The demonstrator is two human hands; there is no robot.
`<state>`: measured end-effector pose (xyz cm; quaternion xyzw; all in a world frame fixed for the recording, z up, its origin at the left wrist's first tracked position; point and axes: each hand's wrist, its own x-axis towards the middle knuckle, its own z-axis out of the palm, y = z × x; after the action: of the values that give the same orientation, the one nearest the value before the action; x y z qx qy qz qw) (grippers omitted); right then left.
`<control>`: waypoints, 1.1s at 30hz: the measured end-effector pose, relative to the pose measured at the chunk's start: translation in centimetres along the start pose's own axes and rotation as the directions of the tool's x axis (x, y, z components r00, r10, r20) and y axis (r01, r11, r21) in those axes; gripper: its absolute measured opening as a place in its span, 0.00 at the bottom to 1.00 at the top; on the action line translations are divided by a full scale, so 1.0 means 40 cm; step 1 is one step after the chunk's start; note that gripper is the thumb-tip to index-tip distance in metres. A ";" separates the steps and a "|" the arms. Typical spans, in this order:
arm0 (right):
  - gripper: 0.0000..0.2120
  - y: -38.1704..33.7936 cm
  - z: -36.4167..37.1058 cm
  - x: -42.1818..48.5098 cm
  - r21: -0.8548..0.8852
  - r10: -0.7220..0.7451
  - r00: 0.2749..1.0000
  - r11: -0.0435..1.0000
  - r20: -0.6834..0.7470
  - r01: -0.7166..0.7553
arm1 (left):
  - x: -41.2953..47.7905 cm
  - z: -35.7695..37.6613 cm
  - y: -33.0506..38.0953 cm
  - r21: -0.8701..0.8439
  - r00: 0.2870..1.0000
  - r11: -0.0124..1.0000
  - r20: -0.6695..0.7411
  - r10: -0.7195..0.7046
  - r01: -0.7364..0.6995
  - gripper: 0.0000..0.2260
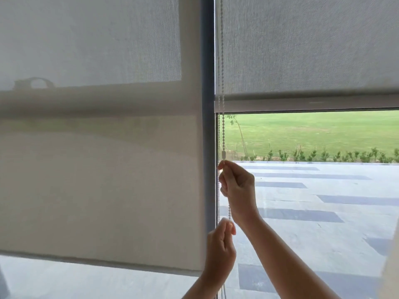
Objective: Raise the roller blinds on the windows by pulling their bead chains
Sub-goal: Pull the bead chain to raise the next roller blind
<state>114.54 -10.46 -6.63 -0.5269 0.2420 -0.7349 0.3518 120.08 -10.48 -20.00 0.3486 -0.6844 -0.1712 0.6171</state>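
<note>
Two grey roller blinds hang side by side. The right blind [306,46] is partly raised, its bottom bar [302,104] about a third of the way down the view. The left blind [97,147] hangs much lower, its hem near the bottom. A white bead chain [222,126] runs down the right window's left edge, with a small connector just above my right hand [237,186]. That hand pinches the chain between thumb and fingers. Below it, my left hand [221,249] is closed on the same chain.
A dark vertical window frame post [208,126] separates the two windows. Through the glass I see a paved terrace with dark slabs [323,212], a row of small shrubs and a green lawn [313,130]. A pale edge shows at far right.
</note>
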 end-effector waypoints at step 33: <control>0.12 -0.395 0.203 0.300 0.191 -0.200 0.910 0.972 0.362 0.138 | 0.299 -0.132 0.247 -0.050 0.923 0.957 -0.285 0.260 -0.285 0.15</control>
<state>115.71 -9.55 14.76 -0.6477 0.0627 -0.6642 0.3680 122.60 -10.79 -3.80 0.2421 -0.6253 -0.0644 0.7391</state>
